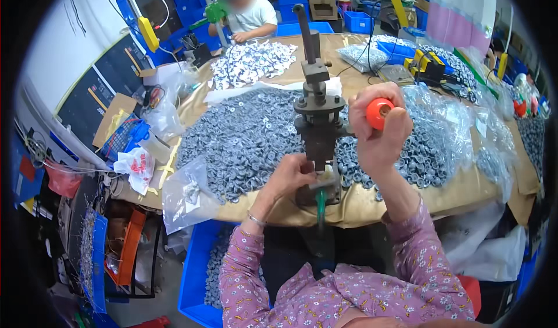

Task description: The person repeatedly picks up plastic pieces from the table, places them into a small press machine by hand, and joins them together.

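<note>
Arbor press (318,119) at near edge of table (375,213); right hand (375,145) clamped round red ball knob (379,114); left hand (290,174) beside ram's lower end, grip: cannot tell.

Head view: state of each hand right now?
Left hand: at the press, grip cannot be told.
Right hand: closed around the red knob.

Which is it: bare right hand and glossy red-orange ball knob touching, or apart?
Touching. The head view shows the bare right hand wrapped around the glossy red-orange ball knob, skin against its sides.
</note>
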Action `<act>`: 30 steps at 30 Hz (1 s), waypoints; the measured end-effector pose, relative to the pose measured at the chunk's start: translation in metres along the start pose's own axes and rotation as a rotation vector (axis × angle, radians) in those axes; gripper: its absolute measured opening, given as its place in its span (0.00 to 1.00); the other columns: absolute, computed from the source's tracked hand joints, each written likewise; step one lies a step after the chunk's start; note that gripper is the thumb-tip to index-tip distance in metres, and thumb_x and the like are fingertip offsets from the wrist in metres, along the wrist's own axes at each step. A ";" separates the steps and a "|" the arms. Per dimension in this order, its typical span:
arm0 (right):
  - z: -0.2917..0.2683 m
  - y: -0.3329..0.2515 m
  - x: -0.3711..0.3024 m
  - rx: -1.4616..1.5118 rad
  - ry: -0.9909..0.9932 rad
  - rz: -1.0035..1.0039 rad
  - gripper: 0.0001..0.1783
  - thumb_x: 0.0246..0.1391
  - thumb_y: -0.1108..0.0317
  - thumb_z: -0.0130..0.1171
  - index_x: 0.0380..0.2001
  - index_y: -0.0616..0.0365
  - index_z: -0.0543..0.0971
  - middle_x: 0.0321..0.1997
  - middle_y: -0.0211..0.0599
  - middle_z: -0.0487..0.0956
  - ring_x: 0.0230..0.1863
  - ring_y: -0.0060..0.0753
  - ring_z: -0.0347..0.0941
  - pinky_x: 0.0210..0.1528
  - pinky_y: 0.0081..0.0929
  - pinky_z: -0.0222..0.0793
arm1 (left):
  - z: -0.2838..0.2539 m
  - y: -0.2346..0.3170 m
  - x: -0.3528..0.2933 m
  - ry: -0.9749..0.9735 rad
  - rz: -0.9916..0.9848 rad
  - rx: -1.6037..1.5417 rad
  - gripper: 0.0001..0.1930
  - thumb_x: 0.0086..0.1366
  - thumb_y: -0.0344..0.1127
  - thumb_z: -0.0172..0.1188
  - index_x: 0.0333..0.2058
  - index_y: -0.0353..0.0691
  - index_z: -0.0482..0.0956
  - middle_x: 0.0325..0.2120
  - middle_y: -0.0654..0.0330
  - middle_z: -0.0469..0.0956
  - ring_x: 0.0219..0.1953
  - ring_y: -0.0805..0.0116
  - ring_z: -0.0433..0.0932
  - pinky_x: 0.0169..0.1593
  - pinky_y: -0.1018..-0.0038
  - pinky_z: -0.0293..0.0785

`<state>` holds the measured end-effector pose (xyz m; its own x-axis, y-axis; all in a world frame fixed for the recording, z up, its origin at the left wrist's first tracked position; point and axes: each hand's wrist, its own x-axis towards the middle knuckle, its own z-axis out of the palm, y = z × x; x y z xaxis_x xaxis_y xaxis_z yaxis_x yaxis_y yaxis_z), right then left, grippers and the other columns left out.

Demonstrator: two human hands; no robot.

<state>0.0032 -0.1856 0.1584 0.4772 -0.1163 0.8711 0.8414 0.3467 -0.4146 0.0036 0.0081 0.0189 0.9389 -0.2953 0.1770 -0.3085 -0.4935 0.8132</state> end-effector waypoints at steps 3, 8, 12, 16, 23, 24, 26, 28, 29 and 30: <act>0.010 0.021 0.039 -0.128 0.008 0.151 0.27 0.75 0.45 0.44 0.36 0.60 0.77 0.19 0.18 0.65 0.17 0.09 0.54 0.20 0.15 0.45 | -0.008 -0.008 -0.004 -0.002 -0.048 0.004 0.13 0.51 0.30 0.72 0.33 0.28 0.82 0.23 0.55 0.81 0.27 0.71 0.78 0.32 0.69 0.74; -0.036 0.120 0.092 -0.316 0.016 0.738 0.29 0.72 0.44 0.50 0.51 0.63 0.78 0.30 0.30 0.76 0.29 0.23 0.73 0.32 0.24 0.71 | 0.004 -0.009 0.007 0.016 0.064 -0.045 0.11 0.53 0.30 0.71 0.31 0.29 0.80 0.22 0.56 0.80 0.25 0.73 0.75 0.31 0.70 0.72; -0.068 0.132 0.000 -0.586 0.030 0.374 0.28 0.65 0.57 0.60 0.61 0.68 0.74 0.45 0.48 0.82 0.49 0.37 0.78 0.54 0.34 0.73 | -0.003 -0.028 -0.026 0.297 0.125 0.069 0.07 0.54 0.29 0.68 0.28 0.32 0.79 0.19 0.57 0.77 0.23 0.71 0.74 0.28 0.70 0.70; -0.117 0.031 -0.093 -0.750 0.007 0.248 0.12 0.61 0.76 0.62 0.49 0.63 0.81 0.41 0.40 0.81 0.42 0.30 0.78 0.48 0.27 0.73 | -0.021 -0.022 -0.101 0.374 -0.075 0.126 0.07 0.55 0.29 0.68 0.25 0.35 0.79 0.17 0.63 0.72 0.21 0.76 0.69 0.26 0.74 0.65; -0.172 -0.032 -0.200 -1.165 -0.285 0.273 0.15 0.49 0.77 0.68 0.43 0.58 0.83 0.37 0.39 0.79 0.36 0.44 0.76 0.39 0.39 0.71 | -0.053 -0.063 -0.302 0.294 -0.759 0.694 0.16 0.52 0.39 0.75 0.24 0.31 0.81 0.18 0.50 0.79 0.21 0.55 0.80 0.29 0.63 0.73; -0.171 -0.031 -0.201 -1.164 -0.275 0.277 0.15 0.49 0.77 0.68 0.43 0.58 0.83 0.37 0.39 0.79 0.36 0.44 0.76 0.39 0.39 0.71 | -0.050 -0.061 -0.303 0.289 -0.755 0.704 0.16 0.52 0.39 0.75 0.24 0.31 0.81 0.18 0.50 0.79 0.21 0.55 0.80 0.29 0.63 0.73; -0.167 -0.030 -0.200 -1.215 -0.313 0.205 0.17 0.46 0.76 0.69 0.43 0.57 0.83 0.36 0.38 0.79 0.37 0.45 0.75 0.39 0.40 0.70 | -0.035 -0.051 -0.292 0.429 -0.698 0.608 0.19 0.50 0.44 0.78 0.25 0.32 0.82 0.21 0.45 0.80 0.25 0.45 0.81 0.32 0.58 0.75; -0.165 -0.021 -0.199 -1.206 -0.311 0.217 0.15 0.48 0.75 0.69 0.41 0.57 0.82 0.36 0.39 0.79 0.37 0.46 0.76 0.40 0.41 0.70 | -0.029 -0.022 -0.255 0.392 -0.611 0.583 0.16 0.53 0.39 0.77 0.29 0.32 0.84 0.19 0.52 0.81 0.22 0.56 0.81 0.30 0.63 0.75; -0.164 -0.016 -0.199 -1.180 -0.308 0.245 0.13 0.48 0.74 0.69 0.40 0.58 0.82 0.35 0.40 0.79 0.37 0.46 0.76 0.40 0.41 0.71 | -0.026 -0.002 -0.232 0.401 -0.619 0.263 0.14 0.56 0.37 0.76 0.32 0.32 0.84 0.19 0.57 0.80 0.22 0.64 0.79 0.29 0.68 0.73; -0.162 -0.012 -0.198 -1.155 -0.305 0.272 0.12 0.49 0.74 0.68 0.39 0.58 0.81 0.35 0.41 0.79 0.37 0.47 0.76 0.40 0.41 0.71 | -0.028 0.014 -0.211 0.403 -0.614 -0.058 0.12 0.58 0.34 0.75 0.34 0.33 0.85 0.19 0.62 0.80 0.21 0.72 0.77 0.27 0.72 0.72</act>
<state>-0.0606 -0.3175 -0.0518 0.7240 0.1076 0.6814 0.5283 -0.7216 -0.4474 -0.1944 0.0862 0.0089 0.9266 0.3494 -0.1388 0.2892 -0.4262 0.8572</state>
